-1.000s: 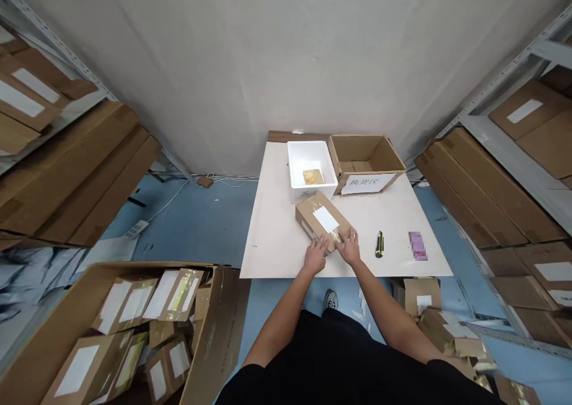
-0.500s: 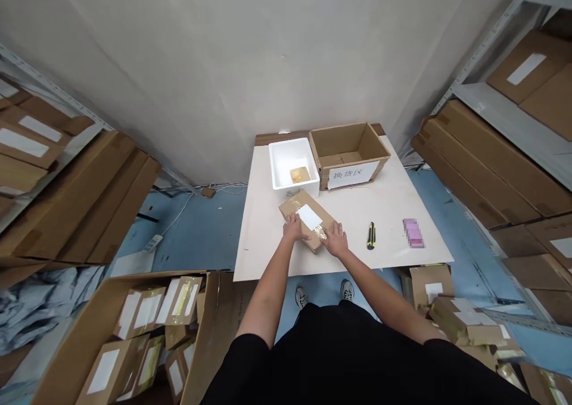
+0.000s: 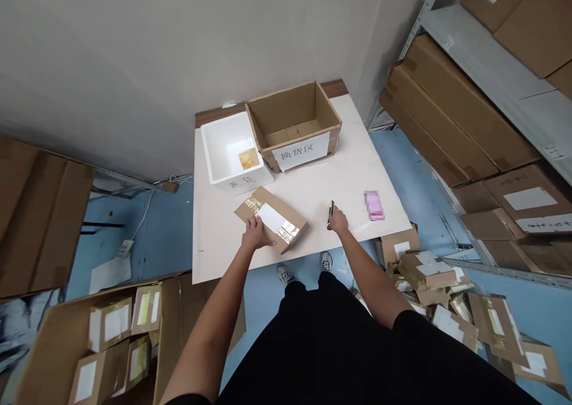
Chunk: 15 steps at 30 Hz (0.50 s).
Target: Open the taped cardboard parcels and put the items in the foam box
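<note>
A taped cardboard parcel (image 3: 277, 214) with a white label lies on the white table (image 3: 214, 238). My left hand (image 3: 255, 233) rests on its near left corner, fingers laid flat on the top. My right hand (image 3: 338, 220) has reached to the right and closes round the black and yellow utility knife (image 3: 331, 209), which still lies on the table. The knife's near end is hidden under my fingers.
A white foam box (image 3: 226, 155) and an open cardboard box (image 3: 297, 125) with a paper label stand at the table's far edge. A pink item (image 3: 374, 205) lies right of the knife. Parcels fill a big carton (image 3: 107, 339) lower left; more parcels (image 3: 451, 298) litter the floor right. Shelves flank both sides.
My right hand left the parcel and moved right onto the utility knife. My left hand stayed on the parcel. The view shifted, so the table now sits further left and lower.
</note>
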Each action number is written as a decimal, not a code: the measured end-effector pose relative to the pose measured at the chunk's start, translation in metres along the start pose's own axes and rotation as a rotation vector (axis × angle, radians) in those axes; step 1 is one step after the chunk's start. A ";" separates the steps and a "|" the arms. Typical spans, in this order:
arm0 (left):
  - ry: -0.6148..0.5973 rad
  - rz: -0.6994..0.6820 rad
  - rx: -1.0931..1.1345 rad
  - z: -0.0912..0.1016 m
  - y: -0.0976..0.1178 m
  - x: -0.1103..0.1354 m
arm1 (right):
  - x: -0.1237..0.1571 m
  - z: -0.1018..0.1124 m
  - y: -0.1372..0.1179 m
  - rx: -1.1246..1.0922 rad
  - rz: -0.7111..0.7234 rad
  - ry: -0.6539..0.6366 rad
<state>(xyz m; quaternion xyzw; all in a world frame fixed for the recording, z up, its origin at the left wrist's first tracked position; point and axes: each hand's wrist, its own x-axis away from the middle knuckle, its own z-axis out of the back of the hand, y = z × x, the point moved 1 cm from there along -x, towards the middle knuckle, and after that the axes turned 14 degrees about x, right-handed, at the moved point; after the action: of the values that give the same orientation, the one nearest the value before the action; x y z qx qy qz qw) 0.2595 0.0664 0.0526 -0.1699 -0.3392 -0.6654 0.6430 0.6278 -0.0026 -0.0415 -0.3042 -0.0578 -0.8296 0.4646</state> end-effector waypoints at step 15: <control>-0.056 0.027 0.072 -0.005 0.002 0.009 | -0.055 -0.043 -0.022 -0.535 0.016 -0.003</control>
<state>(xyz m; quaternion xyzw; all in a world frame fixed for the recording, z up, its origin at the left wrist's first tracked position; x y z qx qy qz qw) 0.2614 0.0565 0.0555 -0.1699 -0.3784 -0.6391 0.6477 0.6120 0.0337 -0.1025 -0.4178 0.1653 -0.8113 0.3740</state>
